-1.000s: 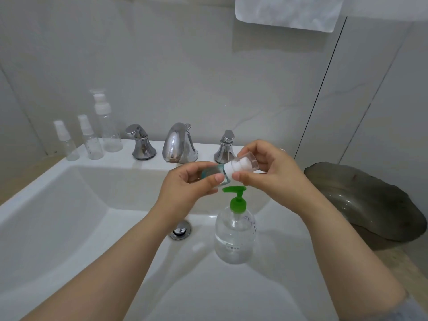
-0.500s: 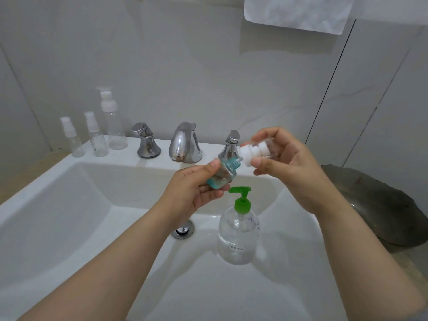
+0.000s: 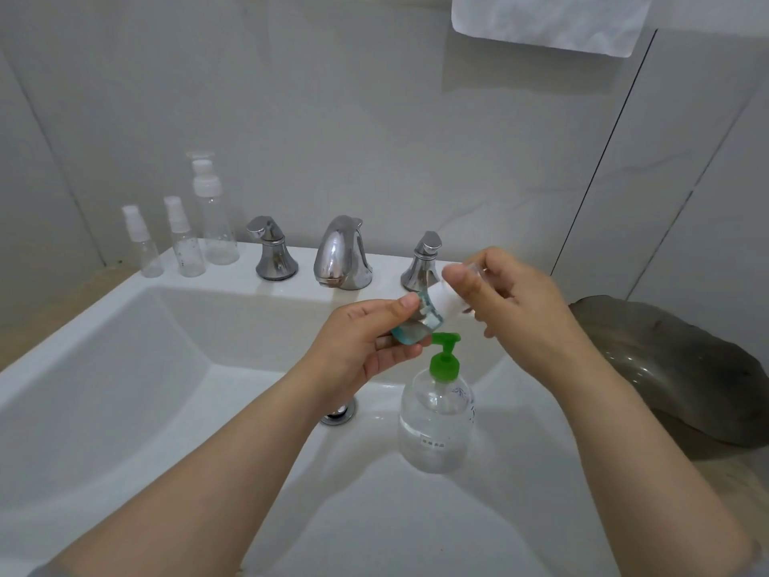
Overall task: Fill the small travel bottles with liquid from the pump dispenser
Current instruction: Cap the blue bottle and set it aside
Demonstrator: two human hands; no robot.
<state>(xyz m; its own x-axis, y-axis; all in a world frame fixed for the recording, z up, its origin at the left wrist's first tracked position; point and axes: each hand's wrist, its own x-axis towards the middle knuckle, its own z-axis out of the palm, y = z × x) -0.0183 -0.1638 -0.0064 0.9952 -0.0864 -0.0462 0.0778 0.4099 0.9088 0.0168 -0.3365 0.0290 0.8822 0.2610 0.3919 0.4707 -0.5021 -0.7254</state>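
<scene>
Leaning over a white sink, with both forearms above the basin. Holding a small teal travel bottle in the left grip, with thumb on top and fingers curled beneath, closed firmly round the body; held in the air over the basin, tilted, with the bare threaded neck pointing up and to the right. Pinching a white pump cap with a clear cover in the right grip, closed on it with thumb and fingertips; held off the bottle, just beside the neck, too blurred to tell whether touching it. Directly beneath the teal bottle, upright on the sloping floor of the basin: the pump dispenser, clear-bodied, topped by a green pump head with the nozzle turned left, just under the left fingers, and filled with clear liquid in its lower part. To its left, near the left wrist, a chrome drain. On the back ledge, a chrome spout between two chrome handles. At the ledge's far left, well apart from both hands, three clear capped travel bottles in a row, upright, with the tallest nearest the left handle. To the right of the sink, a dark shallow dish on the pale tabletop. Above, against the wall, the lower edge of a white towel.
</scene>
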